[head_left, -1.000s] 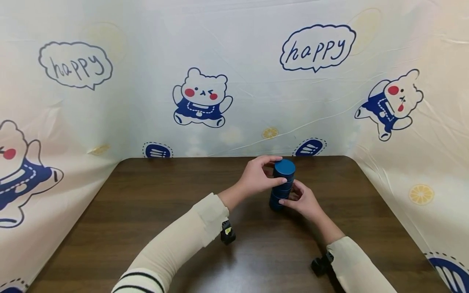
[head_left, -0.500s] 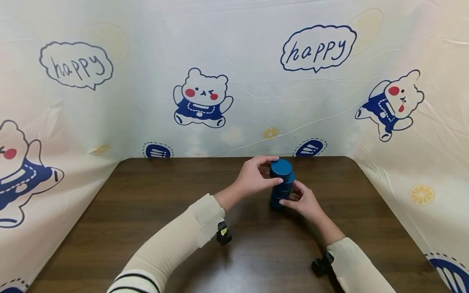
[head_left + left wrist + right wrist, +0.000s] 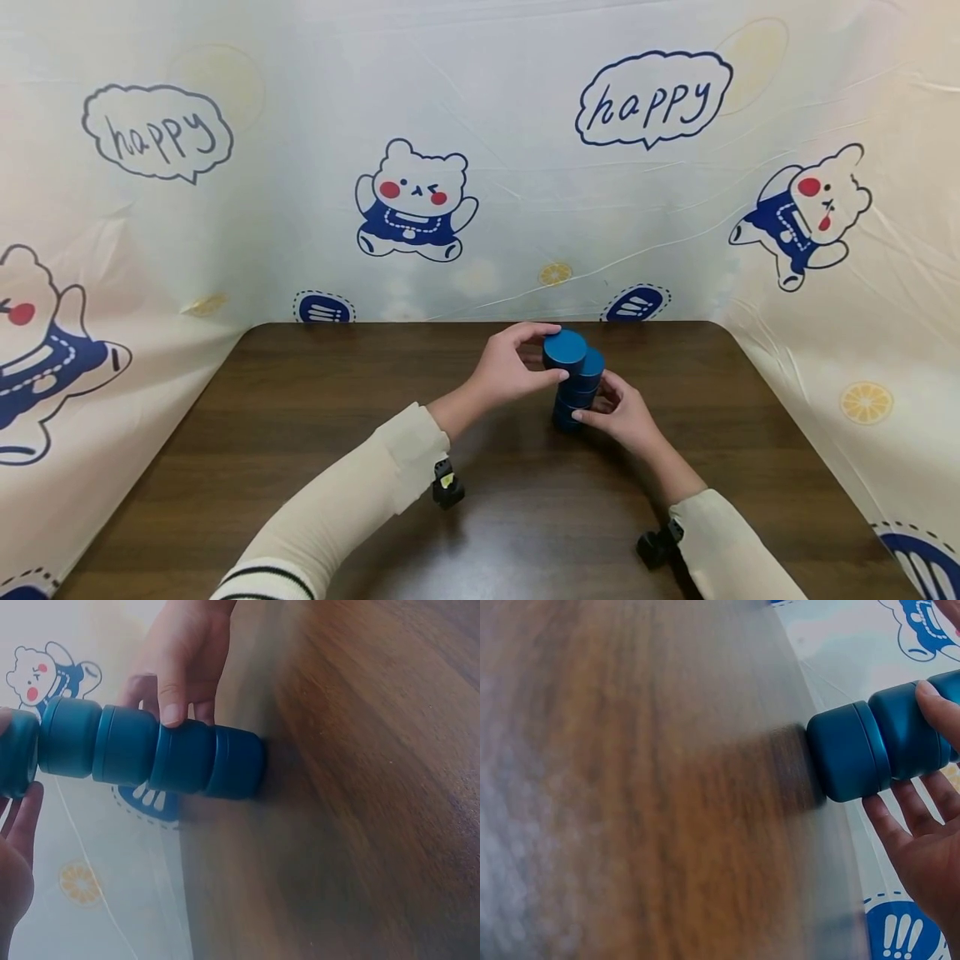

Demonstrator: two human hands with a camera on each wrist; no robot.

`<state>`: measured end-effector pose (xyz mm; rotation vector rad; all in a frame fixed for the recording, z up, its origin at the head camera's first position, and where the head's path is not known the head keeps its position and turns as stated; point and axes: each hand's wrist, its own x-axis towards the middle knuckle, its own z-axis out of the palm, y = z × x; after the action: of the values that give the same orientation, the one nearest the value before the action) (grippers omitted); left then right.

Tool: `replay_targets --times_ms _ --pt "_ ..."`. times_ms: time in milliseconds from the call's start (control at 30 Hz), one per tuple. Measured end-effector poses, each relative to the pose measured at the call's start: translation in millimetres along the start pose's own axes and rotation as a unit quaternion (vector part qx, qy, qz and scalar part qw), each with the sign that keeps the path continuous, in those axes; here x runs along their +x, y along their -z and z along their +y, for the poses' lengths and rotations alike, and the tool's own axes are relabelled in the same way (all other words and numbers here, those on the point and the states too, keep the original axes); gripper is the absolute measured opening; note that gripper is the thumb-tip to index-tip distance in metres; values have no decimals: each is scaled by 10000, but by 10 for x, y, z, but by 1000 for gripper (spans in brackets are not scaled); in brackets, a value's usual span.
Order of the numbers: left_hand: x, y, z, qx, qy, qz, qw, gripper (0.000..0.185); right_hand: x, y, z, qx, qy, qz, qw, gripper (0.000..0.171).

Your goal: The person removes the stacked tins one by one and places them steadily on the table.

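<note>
My left hand (image 3: 504, 367) pinches a small blue round tin (image 3: 565, 350) between thumb and fingers. That tin sits off to the left of an upright stack of matching blue tins (image 3: 591, 368) on the table. A narrow gap separates the held tin (image 3: 16, 754) from the top of the stack (image 3: 124, 746) in the left wrist view. Lower down, my right hand (image 3: 624, 417) grips the stack from the right, with its thumb on the near side. The bottom tin (image 3: 847, 754) meets the tabletop in the right wrist view. Some of the right fingers are hidden behind the stack in the head view.
The brown wooden table (image 3: 337, 400) has its far edge just behind the stack. A pale curtain (image 3: 510, 225) printed with bears hangs around the back and sides. Each wrist wears a small black camera (image 3: 448, 485).
My left hand has drawn the top tin leftward off the line of the stack and slightly down in the view. The right hand and the lower tins have stayed put.
</note>
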<state>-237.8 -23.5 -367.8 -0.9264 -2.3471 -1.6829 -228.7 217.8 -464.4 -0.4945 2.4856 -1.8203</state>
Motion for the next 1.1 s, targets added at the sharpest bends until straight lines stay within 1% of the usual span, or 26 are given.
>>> replay_targets --times_ms 233,467,500,600,700,733,833,967,1100 --pt "-49 54 -13 30 42 140 9999 55 4 -4 -1 -76 -79 35 9999 71" --pt "-94 95 -36 -160 42 189 9997 56 -8 -14 -11 -18 19 96 10000 71" --pt "-112 107 10 -171 51 202 9996 55 -7 -16 -9 -5 33 98 9999 70" --pt "-151 126 -2 -219 96 263 9994 55 -9 -20 -1 -8 32 107 9999 70" --pt "-183 145 -30 -105 143 331 9993 54 -7 -20 2 -5 21 107 9999 70" --pt "-188 145 -94 -92 144 358 9992 54 -10 -21 0 -11 13 112 9999 71" --pt "-230 157 -133 -23 189 406 9990 54 -14 -25 -6 -28 -19 123 9999 71" --pt "-287 167 -189 -4 360 439 9984 54 -18 -29 -11 -58 -50 139 9999 71" --pt "-332 178 -255 -11 433 473 9979 55 -18 -32 -14 -43 -36 145 9999 71"
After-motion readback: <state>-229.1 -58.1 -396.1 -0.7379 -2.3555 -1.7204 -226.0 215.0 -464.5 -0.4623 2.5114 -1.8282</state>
